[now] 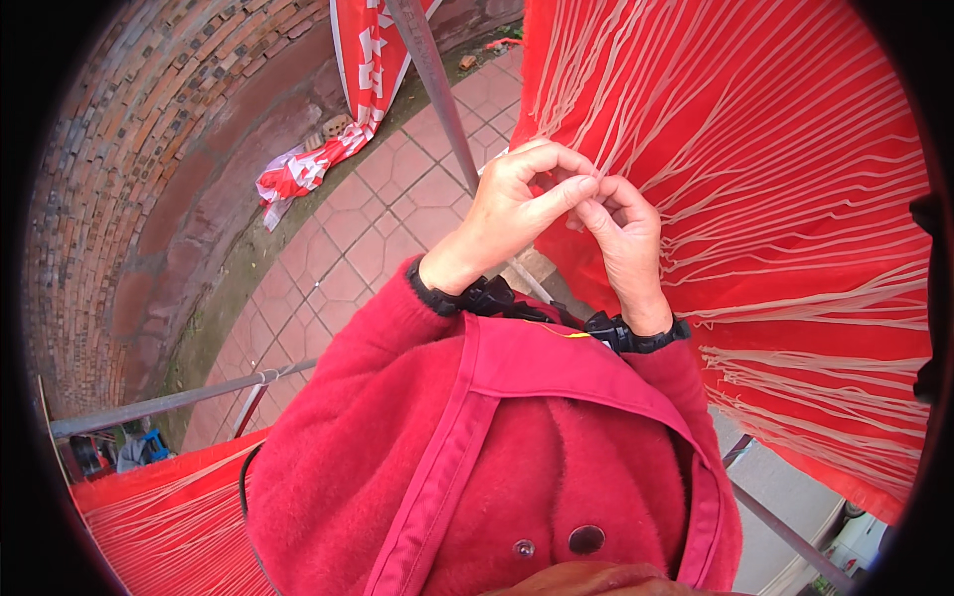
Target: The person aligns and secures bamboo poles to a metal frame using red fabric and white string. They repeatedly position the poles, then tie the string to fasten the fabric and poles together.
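Note:
Thin cream strands (795,214) hang in many lines over a wide sheet of bright red cloth (636,119) on my right. At the strands' near ends, my left hand (517,204) is pinched closed, thumb against forefinger. My right hand (631,238) meets it there, also closed with thumb and fingers together, and the fingertips of both almost touch. A few strands run into the pinched fingertips; the exact grip between the fingers is too small to see. Lower down, strands are gathered into loose bunches (785,377).
A grey metal pole (432,84) stands beyond my left hand, and a rail (189,397) crosses at lower left above more red cloth with strands (179,526). A red-and-white banner (363,89) hangs by a brick wall (169,109). Pink paving tiles (348,214) cover the ground.

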Available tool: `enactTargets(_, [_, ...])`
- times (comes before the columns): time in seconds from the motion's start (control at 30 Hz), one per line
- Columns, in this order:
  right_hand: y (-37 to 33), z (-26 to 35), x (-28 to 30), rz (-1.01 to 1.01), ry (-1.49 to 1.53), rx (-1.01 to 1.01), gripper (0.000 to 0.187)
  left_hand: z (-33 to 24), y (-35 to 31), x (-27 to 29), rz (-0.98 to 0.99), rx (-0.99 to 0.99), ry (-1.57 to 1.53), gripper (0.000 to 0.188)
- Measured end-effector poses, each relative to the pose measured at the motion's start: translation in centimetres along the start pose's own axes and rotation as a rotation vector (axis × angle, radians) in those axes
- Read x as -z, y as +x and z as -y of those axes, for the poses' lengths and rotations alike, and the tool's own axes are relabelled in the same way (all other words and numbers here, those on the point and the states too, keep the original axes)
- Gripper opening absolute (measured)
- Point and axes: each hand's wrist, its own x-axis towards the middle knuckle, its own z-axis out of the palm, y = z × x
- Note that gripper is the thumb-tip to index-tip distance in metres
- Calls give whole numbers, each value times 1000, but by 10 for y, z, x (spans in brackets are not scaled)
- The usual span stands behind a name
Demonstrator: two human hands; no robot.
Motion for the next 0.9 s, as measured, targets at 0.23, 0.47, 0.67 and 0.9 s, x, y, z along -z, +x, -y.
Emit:
enactTargets(0.23, [-11,3,14,-82,-3,-19,17,6,3,6,26,74,-360,17])
enactTargets(0.47, [-26,13,38,-106,49,65,19,3,4,36,102,93,-774,17])
enactTargets(0.67, [-25,15,47,-63,223,188,18,4,11,58,48,3,-920,18])
enactTargets(0.9, [-26,14,36,43,119,141,24,1,5,49,41,88,-573,18])
